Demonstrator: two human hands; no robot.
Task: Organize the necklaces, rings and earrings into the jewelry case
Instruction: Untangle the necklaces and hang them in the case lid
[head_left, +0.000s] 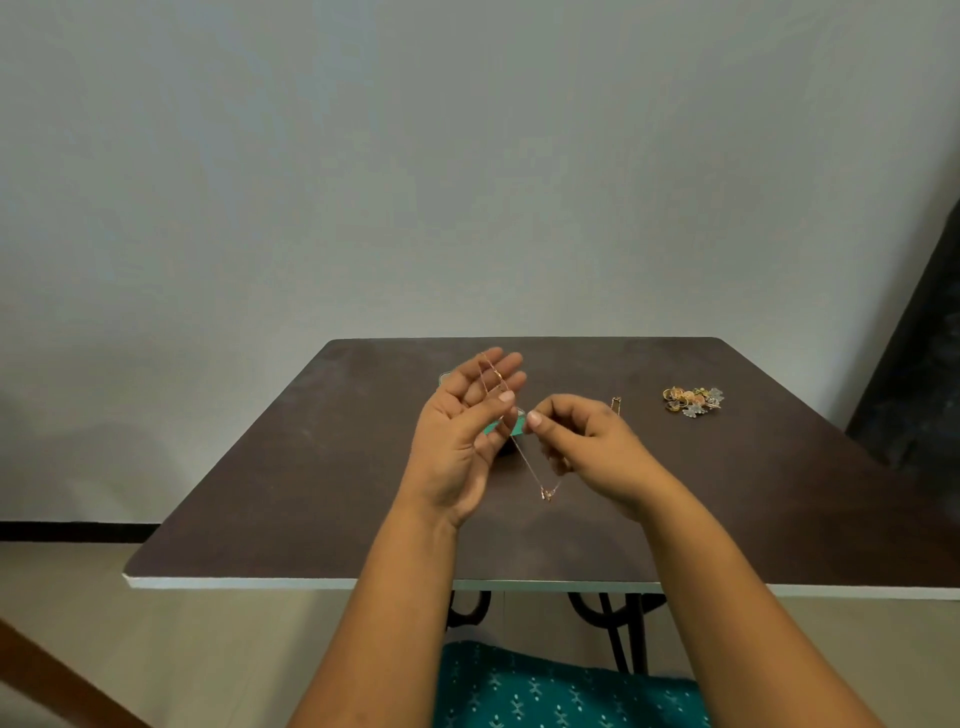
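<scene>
A thin gold necklace (524, 457) with a small pendant hangs between my two hands above the table. My left hand (462, 436) is raised with fingers straight, and the chain is draped over them. My right hand (582, 441) pinches the chain between thumb and forefinger. Behind my left hand a teal jewelry case (514, 423) is mostly hidden. A second gold chain (616, 404) lies on the table beyond my right hand. At the right, rings and earrings sit in a small pile (693, 400).
The dark brown table (311, 493) stands against a pale wall, its white front edge near me. Black iron legs show beneath it, and patterned teal cloth on my lap. A dark panel leans at the far right.
</scene>
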